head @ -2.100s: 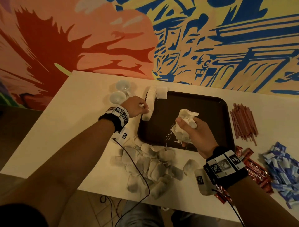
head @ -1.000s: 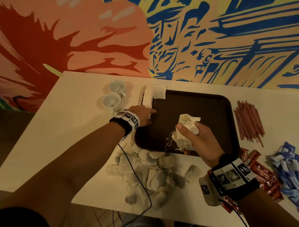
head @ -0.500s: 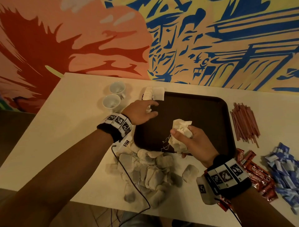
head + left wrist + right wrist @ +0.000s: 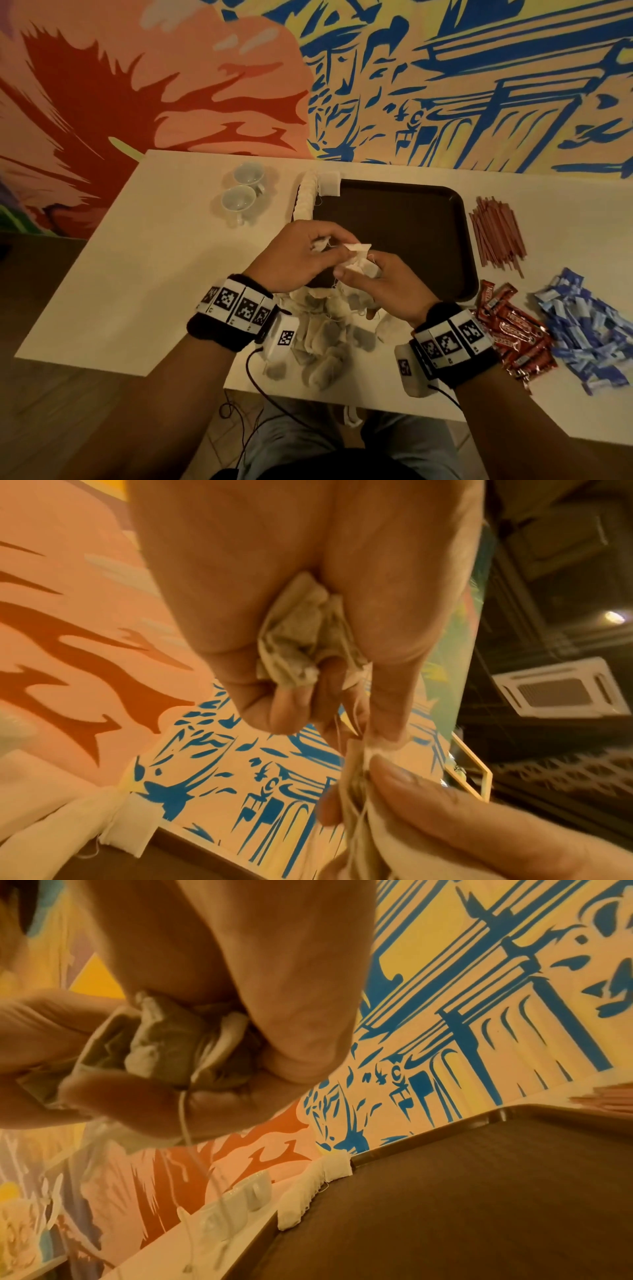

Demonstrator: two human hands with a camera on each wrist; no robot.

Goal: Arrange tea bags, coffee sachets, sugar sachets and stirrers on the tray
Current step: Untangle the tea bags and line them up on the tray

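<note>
Both hands meeting over near-left edge of brown tray (image 4: 411, 219). Left hand (image 4: 294, 255) pinching a tea bag (image 4: 291, 647); right hand (image 4: 380, 284) gripping bunch of tea bags (image 4: 164, 1042). Loose tea bag pile (image 4: 322, 346) lying on bench (image 4: 137, 274) below.

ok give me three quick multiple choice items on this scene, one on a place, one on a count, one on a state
1. Where do the stirrers lie?
A. on the tray
B. on the table right of the tray
C. in a cup

2. How many cups stand left of the tray?
A. two
B. four
C. none

3. What is the right hand doing?
A. lying flat on the table
B. gripping a bunch of tea bags
C. holding a stirrer

Key: 1 B, they lie beside the tray's right rim; 2 A, two white cups show; 3 B, fingers curl round the bags.
</note>
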